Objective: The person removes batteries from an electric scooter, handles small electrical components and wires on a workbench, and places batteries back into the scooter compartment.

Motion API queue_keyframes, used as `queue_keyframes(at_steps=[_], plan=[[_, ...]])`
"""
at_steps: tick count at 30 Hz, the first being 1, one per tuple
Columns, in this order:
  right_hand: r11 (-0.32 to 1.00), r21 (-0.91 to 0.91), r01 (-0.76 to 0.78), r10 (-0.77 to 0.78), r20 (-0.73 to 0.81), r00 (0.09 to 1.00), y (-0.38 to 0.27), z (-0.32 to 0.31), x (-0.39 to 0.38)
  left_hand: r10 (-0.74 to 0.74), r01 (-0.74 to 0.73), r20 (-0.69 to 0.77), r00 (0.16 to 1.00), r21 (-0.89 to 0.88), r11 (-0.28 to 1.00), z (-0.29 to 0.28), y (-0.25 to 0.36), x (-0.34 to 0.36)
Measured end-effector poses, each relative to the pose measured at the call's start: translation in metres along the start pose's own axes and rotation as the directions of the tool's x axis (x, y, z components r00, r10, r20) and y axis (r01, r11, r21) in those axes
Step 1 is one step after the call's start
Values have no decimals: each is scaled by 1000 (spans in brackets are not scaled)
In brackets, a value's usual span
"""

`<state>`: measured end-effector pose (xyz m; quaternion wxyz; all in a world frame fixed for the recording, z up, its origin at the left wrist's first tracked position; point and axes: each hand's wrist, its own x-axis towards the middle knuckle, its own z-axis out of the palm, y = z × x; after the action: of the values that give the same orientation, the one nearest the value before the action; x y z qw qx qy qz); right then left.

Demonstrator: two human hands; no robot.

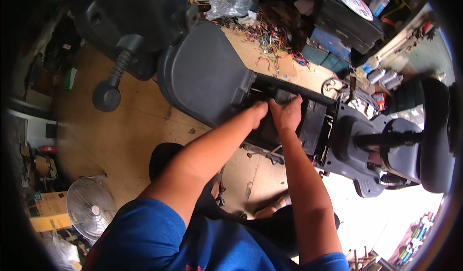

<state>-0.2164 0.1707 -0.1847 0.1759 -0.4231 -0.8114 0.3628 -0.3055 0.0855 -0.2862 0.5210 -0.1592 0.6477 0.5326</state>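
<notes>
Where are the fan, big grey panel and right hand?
Fan [95, 209]: head view, on its hub.
Big grey panel [205, 70]: head view, middle of its flat face.
Right hand [288, 115]: head view, back of the hand.

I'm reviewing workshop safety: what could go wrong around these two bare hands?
The bare left hand and bare right hand might scrape on the rim of the long, open black compartment. A dropped part could slip beside the dark rectangular block inside, or stray into the multicoloured wire tangle beyond.

open above | grey panel [205, 73] blocks left | housing [343, 138] blocks right | bay [313, 94] shadowed, perhaps tight
</notes>
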Motion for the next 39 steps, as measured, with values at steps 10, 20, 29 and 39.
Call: queue_keyframes(at_steps=[10,20,29,39], plan=[[900,-222,-375,420,216,881,-33,-24,-9,303,-337,158,940,285,897,18,110,-162],[927,-226,-300,341,173,924,-24,-21,-18,204,-291,260,944,360,886,27,96,-99],[936,-184,-300,333,190,923,-14,-27,-10,295,-373,238,926,439,817,31,106,-111],[950,-56,-307,310,285,907,-29,11,-19,403,-434,185,896,552,712,-3,115,-129]])
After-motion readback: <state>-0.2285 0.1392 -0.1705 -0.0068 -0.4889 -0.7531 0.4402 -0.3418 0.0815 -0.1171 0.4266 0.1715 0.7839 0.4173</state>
